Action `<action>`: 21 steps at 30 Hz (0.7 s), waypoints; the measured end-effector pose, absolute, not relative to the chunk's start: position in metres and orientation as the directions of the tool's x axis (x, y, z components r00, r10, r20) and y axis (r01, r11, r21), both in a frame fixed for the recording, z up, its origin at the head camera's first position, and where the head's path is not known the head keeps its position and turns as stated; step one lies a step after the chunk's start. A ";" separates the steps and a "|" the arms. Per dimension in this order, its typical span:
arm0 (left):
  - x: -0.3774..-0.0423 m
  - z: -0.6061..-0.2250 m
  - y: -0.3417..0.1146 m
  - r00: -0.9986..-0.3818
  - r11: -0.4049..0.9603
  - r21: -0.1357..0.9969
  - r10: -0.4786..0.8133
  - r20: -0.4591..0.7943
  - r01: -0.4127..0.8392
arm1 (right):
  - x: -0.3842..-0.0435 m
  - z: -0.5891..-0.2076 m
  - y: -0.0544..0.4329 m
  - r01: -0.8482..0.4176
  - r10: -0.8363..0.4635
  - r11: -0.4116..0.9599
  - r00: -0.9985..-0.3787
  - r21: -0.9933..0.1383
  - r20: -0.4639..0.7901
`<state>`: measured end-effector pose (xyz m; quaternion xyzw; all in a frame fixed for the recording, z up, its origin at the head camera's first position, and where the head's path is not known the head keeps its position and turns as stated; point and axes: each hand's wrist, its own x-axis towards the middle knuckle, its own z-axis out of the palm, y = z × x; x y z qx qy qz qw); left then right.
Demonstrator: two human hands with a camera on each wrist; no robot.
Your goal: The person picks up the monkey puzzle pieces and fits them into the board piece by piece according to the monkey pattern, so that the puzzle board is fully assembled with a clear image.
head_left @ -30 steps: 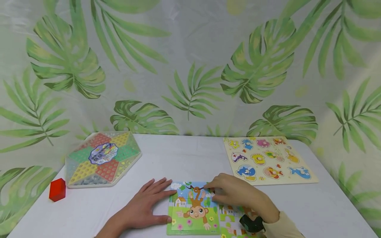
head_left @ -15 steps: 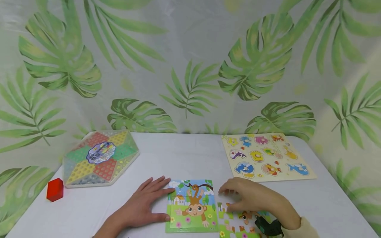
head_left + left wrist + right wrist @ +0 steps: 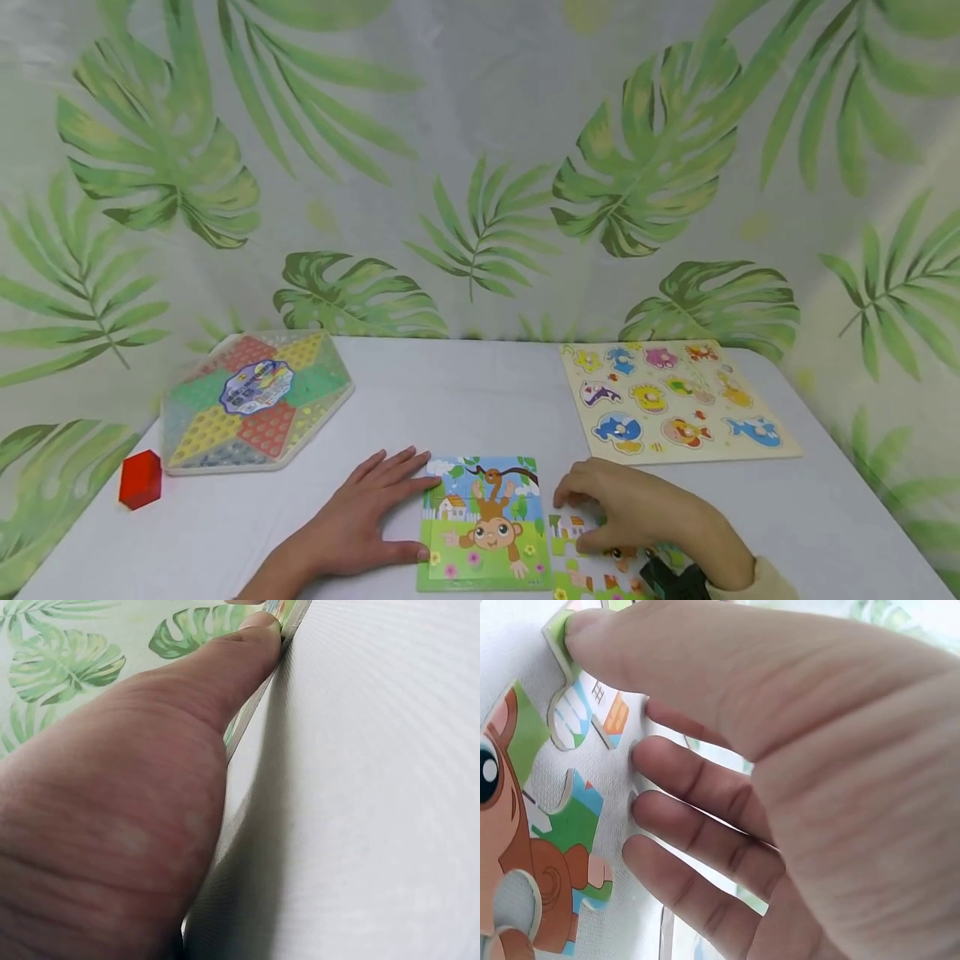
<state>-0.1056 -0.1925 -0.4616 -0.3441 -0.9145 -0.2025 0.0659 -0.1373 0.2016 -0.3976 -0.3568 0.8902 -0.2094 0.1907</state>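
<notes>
A jigsaw picture of a hanging monkey [image 3: 491, 533] lies in its tray at the front middle of the table. My left hand [image 3: 363, 517] rests along the tray's left side, fingers spread and thumb at the edge; the left wrist view has that thumb [image 3: 247, 649] on the tray's rim. To the right of the tray lie several loose jigsaw pieces [image 3: 576, 575], partly hidden by my right hand [image 3: 630, 504]. Close up, the right thumb [image 3: 600, 641] touches a green-cornered piece, while the other fingers stand loosely bent, tips at the table. A brown monkey piece [image 3: 555, 870] lies beside them.
A covered hexagonal board with coloured triangles [image 3: 281, 429] lies at the back left, a red block [image 3: 141, 480] near its front corner. At the back right is a wooden knob puzzle [image 3: 720, 446] with sea animals. A leaf-print cloth [image 3: 480, 250] hangs behind the table.
My right hand has left the upper right corner of the monkey picture and moved right, over the loose pieces. The left hand stays at the tray's left side.
</notes>
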 end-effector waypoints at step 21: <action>-0.105 -0.460 -0.192 -0.778 0.694 0.360 0.593 0.205 0.624 | -0.131 -0.393 0.196 -0.546 -0.705 0.681 -0.669 -0.488 -0.235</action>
